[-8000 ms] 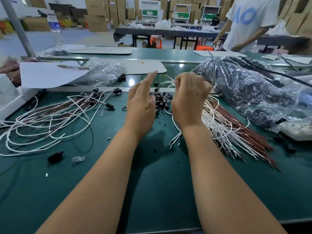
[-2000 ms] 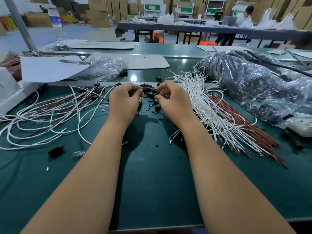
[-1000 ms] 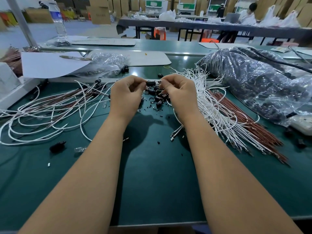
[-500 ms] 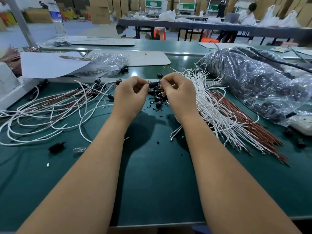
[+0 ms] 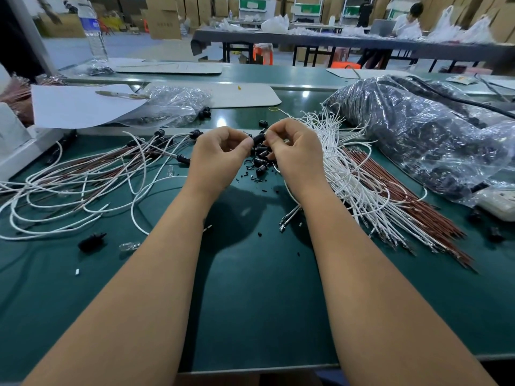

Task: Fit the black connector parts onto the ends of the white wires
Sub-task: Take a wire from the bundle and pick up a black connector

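1. Where the near edge of the green desk [image 5: 250, 316] meets the view, two bare forearms reach forward over its bare middle.
2. A single black connector [image 5: 90, 242] lies alone on the left of the desk, with a small clear part [image 5: 129, 246] just beside it.
3. Metal-tipped wire ends [image 5: 288, 221] rest on the desk below the right wrist.
4. The left hand [image 5: 217, 160] has its fingers curled, thumb and fingertips pinching one end of a black connector part [image 5: 258, 139].
5. The right hand [image 5: 295, 154] is curled too, pinching at the other end of that same part; whether a wire end is already in it cannot be told.
6. Under and between the hands lies a small pile of loose black connectors [image 5: 262, 160], with black scraps scattered around it.
7. To the left, looped white wires [image 5: 69, 196] mixed with brown ones spread over the desk, several already ending in black connectors.
8. To the right, a bundle of white wires [image 5: 348, 168] fans out, with brown wires [image 5: 418, 207] lying alongside.
9. Farther right sits a large clear plastic bag of black parts [image 5: 423, 129].
10. Behind the hands lie a smaller plastic bag [image 5: 175, 104] and a white sheet [image 5: 78, 104].
11. A water bottle [image 5: 93, 32] stands far left.
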